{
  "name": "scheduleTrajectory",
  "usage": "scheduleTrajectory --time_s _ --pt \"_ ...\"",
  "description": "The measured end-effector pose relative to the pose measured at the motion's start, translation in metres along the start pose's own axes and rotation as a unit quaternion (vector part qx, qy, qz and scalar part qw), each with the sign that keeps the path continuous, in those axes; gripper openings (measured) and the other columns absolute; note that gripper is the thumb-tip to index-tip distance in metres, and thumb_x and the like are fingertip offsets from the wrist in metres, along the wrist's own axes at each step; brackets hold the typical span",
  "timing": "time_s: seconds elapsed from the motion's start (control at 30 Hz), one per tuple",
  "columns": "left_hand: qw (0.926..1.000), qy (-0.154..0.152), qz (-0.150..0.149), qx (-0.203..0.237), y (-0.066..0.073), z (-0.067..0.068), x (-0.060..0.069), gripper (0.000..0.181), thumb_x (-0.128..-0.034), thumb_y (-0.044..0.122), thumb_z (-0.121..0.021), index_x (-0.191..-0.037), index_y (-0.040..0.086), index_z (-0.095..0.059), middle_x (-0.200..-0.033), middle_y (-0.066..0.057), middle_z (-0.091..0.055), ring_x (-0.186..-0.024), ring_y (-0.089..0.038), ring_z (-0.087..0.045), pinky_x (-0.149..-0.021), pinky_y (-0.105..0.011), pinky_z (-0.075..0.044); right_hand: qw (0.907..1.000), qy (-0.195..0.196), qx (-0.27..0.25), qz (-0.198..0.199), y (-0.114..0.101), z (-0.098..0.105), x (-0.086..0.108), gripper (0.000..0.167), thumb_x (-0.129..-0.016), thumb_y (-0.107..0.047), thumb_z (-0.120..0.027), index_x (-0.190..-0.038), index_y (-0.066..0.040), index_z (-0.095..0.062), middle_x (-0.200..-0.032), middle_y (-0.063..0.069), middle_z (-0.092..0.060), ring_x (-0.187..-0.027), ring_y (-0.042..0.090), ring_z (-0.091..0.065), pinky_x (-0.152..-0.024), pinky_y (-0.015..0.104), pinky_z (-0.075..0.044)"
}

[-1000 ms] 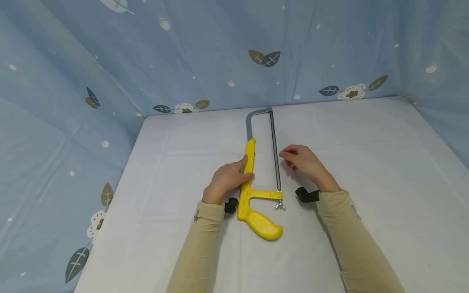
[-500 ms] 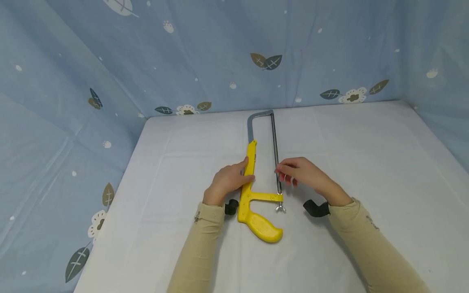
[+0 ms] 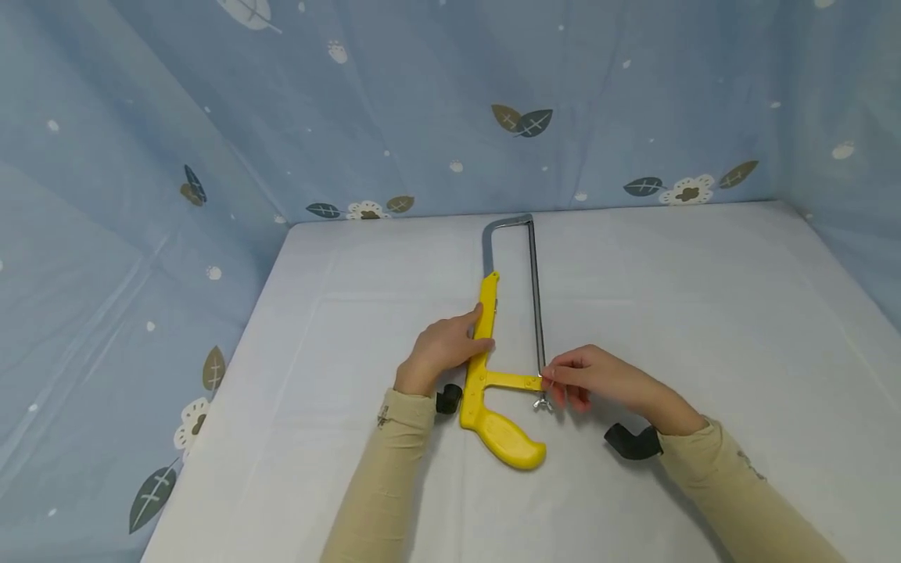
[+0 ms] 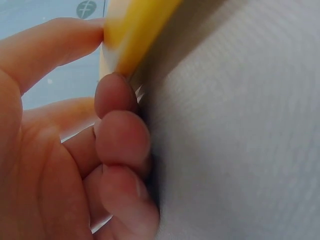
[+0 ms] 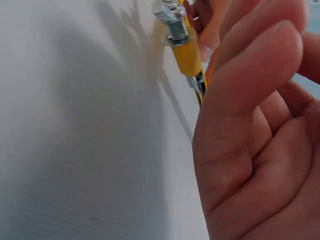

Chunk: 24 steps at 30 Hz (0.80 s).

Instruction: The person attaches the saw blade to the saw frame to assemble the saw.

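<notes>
A hacksaw with a yellow frame [image 3: 487, 293] lies on the white cloth, its grey bow pointing away and its yellow handle [image 3: 512, 443] towards me. My left hand [image 3: 443, 348] grips the frame's long side between thumb and fingers; in the left wrist view its fingertips [image 4: 122, 135] meet the yellow edge. My right hand [image 3: 601, 379], loosely curled, has its fingertips at the near end of the blade [image 3: 537, 305], beside the yellow cross arm. Whether they touch it is unclear. A silver wing nut [image 3: 543, 404] sits just below; the right wrist view shows its threaded bolt [image 5: 176, 30].
White cloth [image 3: 380, 266] covers the table under the saw. Blue curtains [image 3: 422, 102] with leaf and flower prints stand behind and at both sides. A black wrist camera mount [image 3: 631, 442] juts from the right sleeve, another [image 3: 448, 399] from the left.
My right hand has come towards me along the blade, from beside its middle to its near end. The left hand keeps its grip and the saw stays in place.
</notes>
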<state>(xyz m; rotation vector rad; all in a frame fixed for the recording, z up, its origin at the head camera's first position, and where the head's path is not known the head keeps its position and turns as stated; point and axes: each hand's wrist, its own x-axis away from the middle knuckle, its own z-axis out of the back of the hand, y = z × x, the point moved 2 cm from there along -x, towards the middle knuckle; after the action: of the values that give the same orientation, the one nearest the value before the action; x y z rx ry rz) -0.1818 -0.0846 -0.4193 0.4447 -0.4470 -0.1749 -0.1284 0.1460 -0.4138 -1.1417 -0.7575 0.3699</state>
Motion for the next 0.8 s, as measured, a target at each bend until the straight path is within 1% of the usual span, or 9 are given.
scheduleTrajectory --time_s 0.1,0.33,0.47,0.6,0.8 --pt "1.0 0.0 -0.001 -0.001 0.001 -0.001 -0.001 0.07 -0.0836 0.049 -0.053 -0.142 0.028 -0.022 -0.136 0.0 -0.041 -0.109 -0.019 -0.046 -0.088 -0.038 -0.037 1.0 -0.001 0.003 -0.007 0.004 -0.002 0.001 0.032 -0.09 -0.031 -0.051 -0.089 -0.002 -0.064 -0.067 0.013 -0.059 -0.049 0.017 -0.047 -0.046 0.028 -0.041" --pt "1.0 0.001 -0.002 -0.002 0.002 -0.002 -0.002 0.069 -0.0835 0.049 -0.053 -0.142 0.029 -0.022 -0.135 -0.001 -0.043 -0.104 -0.019 -0.047 -0.087 -0.038 -0.037 0.9999 0.0 0.006 -0.01 0.013 -0.005 0.0 0.031 -0.091 -0.031 -0.05 -0.088 -0.005 -0.066 -0.065 0.012 -0.06 -0.046 0.016 -0.046 -0.045 0.026 -0.04" --pt "1.0 0.001 0.001 -0.003 0.001 -0.002 -0.002 0.069 -0.0833 0.05 -0.053 -0.142 0.03 -0.022 -0.135 -0.001 -0.042 -0.106 -0.019 -0.046 -0.088 -0.038 -0.037 0.9998 -0.008 0.007 -0.016 0.017 -0.006 -0.001 0.033 -0.091 -0.033 -0.05 -0.086 -0.005 -0.066 -0.065 0.012 -0.062 -0.043 0.015 -0.044 -0.042 0.024 -0.037" --pt "1.0 0.003 0.004 -0.006 -0.001 -0.002 -0.003 0.069 -0.083 0.051 -0.053 -0.141 0.031 -0.022 -0.135 0.0 -0.043 -0.105 -0.018 -0.047 -0.086 -0.038 -0.038 0.9996 -0.012 0.004 -0.025 0.02 -0.006 -0.001 0.034 -0.09 -0.034 -0.051 -0.084 -0.004 -0.066 -0.066 0.013 -0.063 -0.042 0.014 -0.043 -0.041 0.022 -0.034" --pt "1.0 0.005 0.004 -0.004 -0.002 -0.002 -0.002 0.069 -0.0828 0.05 -0.053 -0.141 0.031 -0.023 -0.134 0.0 -0.043 -0.104 -0.019 -0.047 -0.085 -0.038 -0.038 0.999 -0.026 0.01 -0.035 0.022 -0.007 0.0 0.033 -0.089 -0.033 -0.052 -0.082 -0.005 -0.067 -0.067 0.013 -0.064 -0.041 0.013 -0.043 -0.041 0.022 -0.035"
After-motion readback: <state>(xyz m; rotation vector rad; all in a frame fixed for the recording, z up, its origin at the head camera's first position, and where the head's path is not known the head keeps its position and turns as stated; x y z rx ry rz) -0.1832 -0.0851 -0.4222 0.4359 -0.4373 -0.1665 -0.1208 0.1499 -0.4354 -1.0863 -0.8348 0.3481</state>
